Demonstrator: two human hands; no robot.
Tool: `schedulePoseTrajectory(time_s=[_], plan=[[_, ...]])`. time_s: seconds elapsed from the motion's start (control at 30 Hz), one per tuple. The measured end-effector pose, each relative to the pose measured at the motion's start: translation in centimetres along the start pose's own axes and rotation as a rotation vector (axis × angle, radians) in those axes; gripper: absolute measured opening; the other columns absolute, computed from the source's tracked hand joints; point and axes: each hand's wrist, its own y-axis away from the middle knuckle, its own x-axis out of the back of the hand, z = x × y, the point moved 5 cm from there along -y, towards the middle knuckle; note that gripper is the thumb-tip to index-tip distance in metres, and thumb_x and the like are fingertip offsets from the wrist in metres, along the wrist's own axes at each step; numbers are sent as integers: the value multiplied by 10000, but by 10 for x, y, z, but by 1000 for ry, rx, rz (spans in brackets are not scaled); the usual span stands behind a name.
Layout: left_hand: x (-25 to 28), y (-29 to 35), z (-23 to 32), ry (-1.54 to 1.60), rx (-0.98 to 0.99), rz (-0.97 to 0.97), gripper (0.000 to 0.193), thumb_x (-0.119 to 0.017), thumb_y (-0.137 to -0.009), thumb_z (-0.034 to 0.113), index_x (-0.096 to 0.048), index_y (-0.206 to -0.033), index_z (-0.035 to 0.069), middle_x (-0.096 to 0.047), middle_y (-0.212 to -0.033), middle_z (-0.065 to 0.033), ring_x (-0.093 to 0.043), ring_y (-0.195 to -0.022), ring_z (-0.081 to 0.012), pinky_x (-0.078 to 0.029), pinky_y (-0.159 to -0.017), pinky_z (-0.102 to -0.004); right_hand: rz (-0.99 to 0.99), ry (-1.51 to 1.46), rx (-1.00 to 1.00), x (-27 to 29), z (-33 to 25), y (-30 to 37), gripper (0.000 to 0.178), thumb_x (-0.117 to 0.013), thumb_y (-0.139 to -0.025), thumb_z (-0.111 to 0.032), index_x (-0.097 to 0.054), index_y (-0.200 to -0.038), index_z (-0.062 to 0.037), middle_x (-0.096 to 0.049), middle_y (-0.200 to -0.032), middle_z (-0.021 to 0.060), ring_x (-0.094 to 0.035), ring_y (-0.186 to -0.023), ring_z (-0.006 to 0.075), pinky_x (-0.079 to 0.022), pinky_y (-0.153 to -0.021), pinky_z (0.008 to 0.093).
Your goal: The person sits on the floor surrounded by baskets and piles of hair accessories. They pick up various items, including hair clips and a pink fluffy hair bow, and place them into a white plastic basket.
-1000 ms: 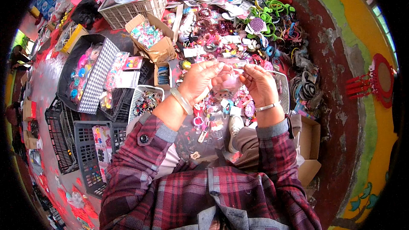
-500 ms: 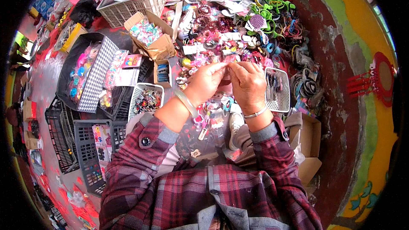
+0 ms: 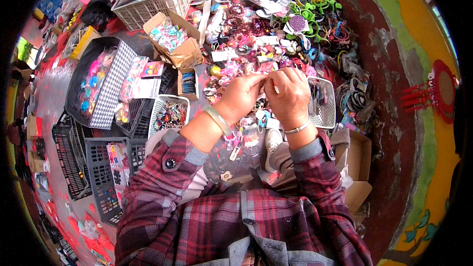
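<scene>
My left hand (image 3: 240, 97) and my right hand (image 3: 288, 95) meet fingertip to fingertip above a pile of hair accessories (image 3: 246, 49). The fingers of both are closed in a pinch. Whatever lies between them is too small or too hidden to name. A pale bangle (image 3: 217, 120) circles my left wrist, and a thin silver bracelet (image 3: 298, 128) my right. Just right of my right hand is a white basket (image 3: 331, 113) of dark, slim pieces. To the left of my left wrist, another white basket (image 3: 154, 116) holds small mixed coloured clips.
Cartons of packed pieces (image 3: 189, 59) and of blue-banded items (image 3: 196, 90) stand left of the pile. Farther left are a houndstooth-sided box (image 3: 116, 86) and black crates (image 3: 96, 167). Green headbands (image 3: 315, 7) lie at the far right, near the wall (image 3: 389, 133). An open carton (image 3: 362, 157) sits by my right arm.
My right hand has turned, its back now more toward me and its fingers more curled. My left hand has shifted slightly; the fingertips remain close together.
</scene>
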Motion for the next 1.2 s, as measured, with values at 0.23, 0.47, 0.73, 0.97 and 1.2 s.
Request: schedulePoseTrajectory(time_s=[0.23,0.47,0.73,0.97,1.2], plan=[[3,2,-20,753,456,-68,263,-412,-918,112,-499,-1101,-56,-555,-1093,-170,-567,-1004,-243,-487,-826,-313,120,-931,-809,-3,68,18,41,-592,-764,-45,-613,-794,-27,-586,-714,4,-516,-633,86,-409,-586,224],[33,-2,-31,928,628,83,250,-426,-915,144,-515,-1038,-54,-574,-1018,-168,-576,-963,-231,-483,-838,-315,467,-1250,-1067,27,127,29,49,-590,-805,-94,-601,-808,-46,-579,-698,7,-513,-617,82,-389,-577,193],[49,-10,-34,919,524,145,254,-404,-917,126,-500,-1060,-61,-578,-1013,-167,-576,-947,-219,-482,-830,-316,-297,-433,-665,38,134,25,178,-544,-757,-45,-647,-903,-39,-657,-853,73,-622,-784,186,-462,-720,261],[44,-12,-29,893,529,151,253,-401,-916,121,-500,-1060,-63,-581,-1011,-173,-582,-928,-216,-486,-812,-306,-182,-158,-254,41,116,15,201,-560,-722,-30,-666,-879,-96,-658,-847,104,-636,-772,255,-479,-666,306],[46,-9,-28,884,547,134,246,-411,-913,117,-502,-1055,-61,-583,-1005,-174,-585,-929,-220,-491,-802,-304,-220,-299,-488,35,99,8,256,-581,-699,-6,-653,-936,-74,-635,-887,89,-610,-784,143,-471,-692,232]])
